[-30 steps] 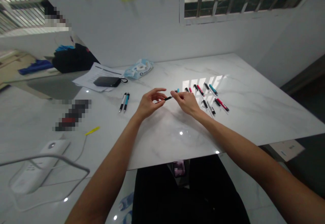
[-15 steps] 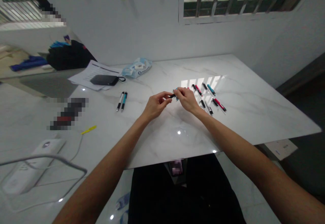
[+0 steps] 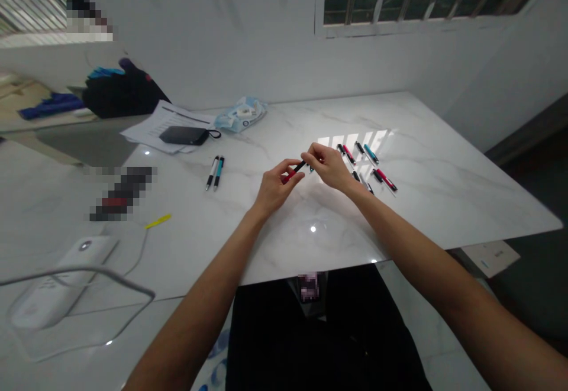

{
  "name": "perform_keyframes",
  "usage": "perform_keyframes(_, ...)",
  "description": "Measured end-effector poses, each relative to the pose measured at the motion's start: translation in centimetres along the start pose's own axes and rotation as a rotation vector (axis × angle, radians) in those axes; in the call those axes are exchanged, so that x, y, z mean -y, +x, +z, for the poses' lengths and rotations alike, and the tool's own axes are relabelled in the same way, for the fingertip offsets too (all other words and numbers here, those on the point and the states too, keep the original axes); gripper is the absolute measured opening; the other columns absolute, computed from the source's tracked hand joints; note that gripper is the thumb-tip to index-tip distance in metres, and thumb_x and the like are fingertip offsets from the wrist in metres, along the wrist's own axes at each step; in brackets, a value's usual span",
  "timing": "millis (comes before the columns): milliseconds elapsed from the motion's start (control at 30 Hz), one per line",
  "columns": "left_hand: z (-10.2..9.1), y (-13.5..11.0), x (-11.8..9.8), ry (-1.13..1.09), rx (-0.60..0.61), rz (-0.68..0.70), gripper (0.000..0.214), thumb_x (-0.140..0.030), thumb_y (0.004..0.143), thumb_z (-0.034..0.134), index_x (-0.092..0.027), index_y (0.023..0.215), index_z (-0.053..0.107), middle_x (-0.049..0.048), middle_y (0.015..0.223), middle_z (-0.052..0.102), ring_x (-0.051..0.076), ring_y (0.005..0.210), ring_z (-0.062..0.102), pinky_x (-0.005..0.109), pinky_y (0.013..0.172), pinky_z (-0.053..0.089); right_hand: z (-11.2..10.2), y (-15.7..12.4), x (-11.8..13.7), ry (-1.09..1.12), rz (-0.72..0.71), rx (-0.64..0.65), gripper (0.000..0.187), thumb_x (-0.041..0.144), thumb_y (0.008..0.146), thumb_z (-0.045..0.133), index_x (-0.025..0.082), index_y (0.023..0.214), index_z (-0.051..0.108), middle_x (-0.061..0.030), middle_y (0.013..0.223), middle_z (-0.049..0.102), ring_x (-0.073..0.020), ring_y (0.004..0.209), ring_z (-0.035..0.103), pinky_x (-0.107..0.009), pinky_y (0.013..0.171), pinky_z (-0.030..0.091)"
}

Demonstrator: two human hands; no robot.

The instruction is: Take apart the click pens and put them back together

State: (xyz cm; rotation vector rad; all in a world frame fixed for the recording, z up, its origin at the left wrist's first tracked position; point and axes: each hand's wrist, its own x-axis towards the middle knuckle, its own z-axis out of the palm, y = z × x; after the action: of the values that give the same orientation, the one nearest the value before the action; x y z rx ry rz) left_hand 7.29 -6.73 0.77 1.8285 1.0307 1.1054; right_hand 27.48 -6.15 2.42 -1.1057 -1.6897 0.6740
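Between my two hands, above the white marble-patterned table [image 3: 284, 231], is a red and black pen [image 3: 299, 167]. My left hand [image 3: 277, 185] pinches its red part between thumb and fingers. Closed round the black end, my right hand [image 3: 327, 165] hides that tip. To the right lie pen parts: a red barrel [image 3: 349, 154] beside a black piece, a blue barrel [image 3: 371, 153] beside a black piece [image 3: 359, 147], and another red barrel [image 3: 387, 179] with a black piece [image 3: 377, 175]. A white pen barrel [image 3: 367, 186] is partly behind my right wrist.
A white pen [image 3: 212, 173] and a blue pen [image 3: 219, 173] lie side by side to the left. Farther back are papers [image 3: 146, 128], a black pouch [image 3: 184, 135] and a blue-white packet [image 3: 242, 115]. A white device [image 3: 66, 284] with a cable sits at the near left.
A red part now shows in my left hand, joined in line with the black part. My hands have drawn slightly apart, and the camera view has shifted a little.
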Motion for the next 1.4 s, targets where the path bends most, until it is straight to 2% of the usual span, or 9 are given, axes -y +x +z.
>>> perform_keyframes(200, -0.1, 0.3, -0.4, -0.315, 0.139, -0.185, 0.048, -0.066, 0.091, 0.076, -0.019, 0.105, 0.073, -0.0031, 0.063, 0.058, 0.008, 0.046, 0.044, 0.022, 0.045, 0.031, -1.3, 0.8, -0.5, 0.179, -0.021, 0.103, 0.037, 0.058, 0.094, 0.074, 0.021, 0.095, 0.071, -0.0029, 0.089, 0.072, -0.0166, 0.081, 0.061, -0.032, 0.071, 0.048)
perform_keyframes(400, -0.4, 0.0, -0.9, -0.415, 0.264, -0.325, 0.046, -0.063, 0.094, 0.064, -0.017, 0.097, 0.07, -0.0041, 0.055, 0.053, 0.007, 0.042, 0.037, 0.023, 0.042, 0.023, -4.2, 1.9, -0.8, 0.238, -0.03, 0.035, 0.034, 0.052, 0.091, 0.079, 0.02, 0.103, 0.079, -0.0059, 0.097, 0.078, -0.0174, 0.085, 0.069, -0.035, 0.08, 0.056)
perform_keyframes(500, -0.4, 0.0, -0.8, -0.421, 0.216, -0.323, 0.033, -0.05, 0.092, 0.064, -0.019, 0.102, 0.067, -0.0049, 0.056, 0.055, 0.008, 0.042, 0.036, 0.022, 0.043, 0.022, -6.3, 2.2, -1.0, 0.014, 0.004, 0.062, 0.025, 0.043, 0.089, 0.079, 0.02, 0.099, 0.083, -0.0075, 0.093, 0.081, -0.0196, 0.081, 0.071, -0.039, 0.077, 0.058)
perform_keyframes(600, -0.1, 0.1, -0.6, -0.376, 0.163, -0.312, 0.025, -0.042, 0.088, 0.067, -0.02, 0.1, 0.066, -0.0051, 0.06, 0.056, 0.008, 0.046, 0.037, 0.022, 0.045, 0.022, -7.6, 2.1, -1.6, -0.324, -0.009, 0.261, 0.011, 0.028, 0.085, 0.079, 0.022, 0.091, 0.086, -0.0055, 0.081, 0.08, -0.0198, 0.071, 0.069, -0.041, 0.073, 0.056)
perform_keyframes(700, 0.0, 0.2, -0.4, -0.337, 0.122, -0.239, 0.029, -0.042, 0.085, 0.076, -0.019, 0.102, 0.07, -0.0037, 0.067, 0.059, 0.008, 0.053, 0.043, 0.022, 0.05, 0.028, -7.4, 1.4, -2.6, -0.572, -0.099, 0.452, 0.014, 0.015, 0.083, 0.074, 0.024, 0.085, 0.085, -0.0027, 0.076, 0.078, -0.0193, 0.069, 0.067, -0.041, 0.074, 0.052)
perform_keyframes(800, 0.0, 0.3, -0.3, -0.296, 0.061, -0.196, 0.033, -0.043, 0.08, 0.084, -0.019, 0.102, 0.077, -0.0015, 0.077, 0.063, 0.008, 0.06, 0.048, 0.023, 0.054, 0.034, -6.5, 0.4, -3.5, -0.594, -0.129, 0.539, 0.014, 0.014, 0.084, 0.073, 0.024, 0.085, 0.083, -0.0026, 0.079, 0.079, -0.0203, 0.071, 0.067, -0.042, 0.076, 0.051)
perform_keyframes(967, -0.1, 0.4, 0.2, -0.246, -0.017, -0.187, 0.034, -0.042, 0.077, 0.088, -0.019, 0.1, 0.081, 0.0017, 0.084, 0.069, 0.01, 0.065, 0.054, 0.024, 0.057, 0.038, -6.2, -0.1, -4.3, -0.535, -0.095, 0.545, 0.017, 0.011, 0.081, 0.072, 0.024, 0.084, 0.082, -0.0036, 0.079, 0.078, -0.0211, 0.07, 0.065, -0.043, 0.075, 0.05)
perform_keyframes(1200, 0.6, 0.3, 0.1, -0.246, -0.023, -0.168, 0.037, -0.045, 0.073, 0.095, -0.018, 0.092, 0.078, 0.0044, 0.084, 0.075, 0.013, 0.07, 0.061, 0.024, 0.06, 0.043, -7.1, -0.4, -2.2, -0.476, -0.117, 0.435, 0.011, 0.026, 0.082, 0.084, 0.024, 0.089, 0.076, -0.0032, 0.083, 0.073, -0.0203, 0.074, 0.061, -0.038, 0.071, 0.043)
perform_keyframes(1400, 2.2, -0.6, -0.8, -0.271, 0.086, -0.15, 0.043, -0.052, 0.074, 0.097, -0.016, 0.085, 0.076, 0.004, 0.078, 0.074, 0.01, 0.06, 0.057, 0.023, 0.053, 0.039, -4.5, -1.6, 0.4, -0.192, 0.01, 0.454, 0.061, 0.064, 0.093, 0.077, 0.024, 0.062, 0.043, 0.0052, 0.058, 0.04, -0.0113, 0.058, 0.032, -0.034, 0.059, 0.024)
